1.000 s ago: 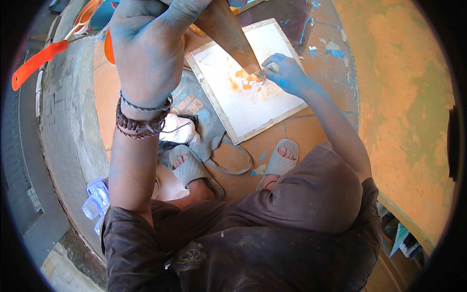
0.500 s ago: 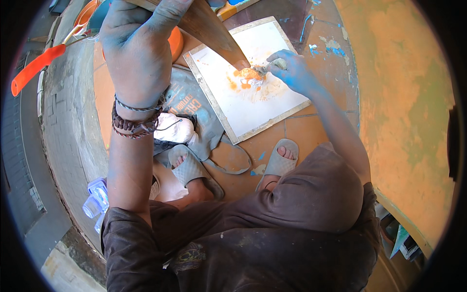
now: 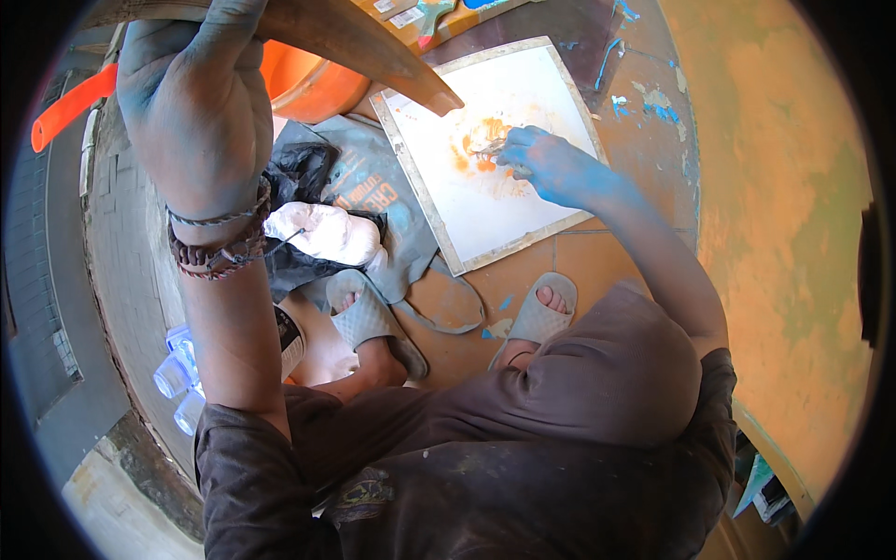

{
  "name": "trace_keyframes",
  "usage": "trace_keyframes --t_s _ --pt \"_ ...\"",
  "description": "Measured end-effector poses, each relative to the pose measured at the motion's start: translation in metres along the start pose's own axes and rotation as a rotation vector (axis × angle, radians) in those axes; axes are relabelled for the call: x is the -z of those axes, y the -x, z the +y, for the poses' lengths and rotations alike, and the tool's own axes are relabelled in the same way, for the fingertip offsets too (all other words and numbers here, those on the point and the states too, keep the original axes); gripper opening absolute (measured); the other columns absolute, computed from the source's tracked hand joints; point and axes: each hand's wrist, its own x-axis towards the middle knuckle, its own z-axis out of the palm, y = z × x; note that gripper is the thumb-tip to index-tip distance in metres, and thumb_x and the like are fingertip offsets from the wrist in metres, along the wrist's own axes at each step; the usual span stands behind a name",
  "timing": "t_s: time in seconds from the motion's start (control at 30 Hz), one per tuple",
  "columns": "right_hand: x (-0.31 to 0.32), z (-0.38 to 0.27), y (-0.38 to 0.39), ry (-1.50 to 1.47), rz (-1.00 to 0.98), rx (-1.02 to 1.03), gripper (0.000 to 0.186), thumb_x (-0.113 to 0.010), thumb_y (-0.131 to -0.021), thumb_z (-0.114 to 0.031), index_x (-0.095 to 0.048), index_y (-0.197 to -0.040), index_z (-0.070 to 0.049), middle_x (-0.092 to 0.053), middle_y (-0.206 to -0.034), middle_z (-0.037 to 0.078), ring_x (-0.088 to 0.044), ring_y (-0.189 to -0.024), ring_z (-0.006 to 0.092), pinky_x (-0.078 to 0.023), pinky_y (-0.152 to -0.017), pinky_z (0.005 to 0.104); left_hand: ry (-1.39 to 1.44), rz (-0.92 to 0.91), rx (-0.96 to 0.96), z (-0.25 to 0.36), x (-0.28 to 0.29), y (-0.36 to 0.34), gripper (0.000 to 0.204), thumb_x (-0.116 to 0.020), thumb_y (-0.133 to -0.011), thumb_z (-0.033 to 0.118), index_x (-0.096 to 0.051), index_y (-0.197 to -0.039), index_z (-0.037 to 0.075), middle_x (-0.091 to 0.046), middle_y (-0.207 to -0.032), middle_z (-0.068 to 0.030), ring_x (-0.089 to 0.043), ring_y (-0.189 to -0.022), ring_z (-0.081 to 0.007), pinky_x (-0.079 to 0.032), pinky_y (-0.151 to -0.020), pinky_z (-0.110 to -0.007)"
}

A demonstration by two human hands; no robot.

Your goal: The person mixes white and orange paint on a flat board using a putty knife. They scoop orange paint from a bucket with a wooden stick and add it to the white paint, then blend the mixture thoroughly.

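My left hand (image 3: 194, 112), dusted blue-grey, is wrapped round a long curved piece of brown wood (image 3: 369, 51) that narrows to a blunt tip. That tip hangs over the far part of a white board (image 3: 532, 210) with a worn grey edge. Orange and white powder or paste (image 3: 476, 145) is smeared across the board's middle. My right hand (image 3: 555, 168), coated in blue, is at this smear with its fingers pressed together. A small pale wad shows at its fingertips; its kind is unclear. The far end of the wood is out of frame.
An orange bucket (image 3: 322, 89) stands left of the board, near a grey bag (image 3: 406, 238) and a white plastic-wrapped bundle (image 3: 327, 233). Clear bottles (image 3: 175, 373) lie beside my left arm. A green paintbrush (image 3: 432, 17) rests at the top. An orange-stained panel (image 3: 775, 233) is at right.
My left hand has moved left, drawing the wood's tip up and away from the orange smear. My right hand has shifted slightly down and left, its fingers now at the smear.
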Motion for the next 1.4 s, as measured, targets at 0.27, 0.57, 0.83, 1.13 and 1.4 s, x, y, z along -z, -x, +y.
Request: trace_keyframes --t_s 0.27,0.57,0.83,1.13,1.4 --pt "0.015 0.009 0.020 -0.146 0.169 -0.128 0.027 -0.063 -0.078 0.000 -0.062 -0.105 -0.003 -0.058 -0.102 0.011 -0.056 -0.099 0.0299 -0.047 -0.085 0.0378 -0.059 -0.025 -0.085 -0.014 0.004 0.003 0.019 -0.053 -0.094 0.018 -0.054 -0.100 0.000 -0.060 -0.088 -0.0104 -0.063 -0.084 -0.0228 -0.050 -0.078 -0.033" --pt "0.008 0.007 0.023 -0.183 0.175 -0.229 0.023 -0.063 -0.079 -0.002 -0.062 -0.102 -0.001 -0.058 -0.101 0.011 -0.057 -0.097 0.0295 -0.047 -0.084 0.0372 0.004 -0.017 -0.032 -0.020 0.001 0.002 0.018 -0.053 -0.094 0.016 -0.054 -0.098 -0.001 -0.061 -0.086 -0.0105 -0.063 -0.083 -0.0228 -0.051 -0.076 -0.034" --pt "0.004 -0.011 0.001 -0.115 0.168 -0.021 0.021 -0.062 -0.079 -0.001 -0.062 -0.100 -0.002 -0.058 -0.102 0.010 -0.056 -0.100 0.0283 -0.048 -0.086 0.0360 -0.069 -0.017 -0.096 -0.013 -0.001 0.001 0.017 -0.052 -0.095 0.017 -0.053 -0.101 0.001 -0.060 -0.088 -0.0105 -0.063 -0.085 -0.0228 -0.050 -0.079 -0.035" --pt "-0.002 0.002 -0.001 0.052 -0.057 0.114 0.024 -0.061 -0.075 0.003 -0.063 -0.099 -0.003 -0.059 -0.105 0.008 -0.054 -0.102 0.0275 -0.048 -0.088 0.0351 -0.054 0.001 -0.052 -0.004 0.008 -0.004 0.016 -0.051 -0.095 0.017 -0.054 -0.099 0.002 -0.061 -0.088 -0.0099 -0.064 -0.085 -0.0227 -0.051 -0.081 -0.035" --pt "0.006 0.011 -0.032 0.048 0.060 0.065 0.034 -0.061 -0.076 0.002 -0.063 -0.108 -0.007 -0.056 -0.106 0.006 -0.052 -0.103 0.0241 -0.047 -0.090 0.0330 0.020 -0.028 0.022 -0.001 -0.001 0.002 0.016 -0.051 -0.095 0.018 -0.053 -0.099 0.002 -0.061 -0.088 -0.0099 -0.063 -0.084 -0.0223 -0.051 -0.080 -0.035"
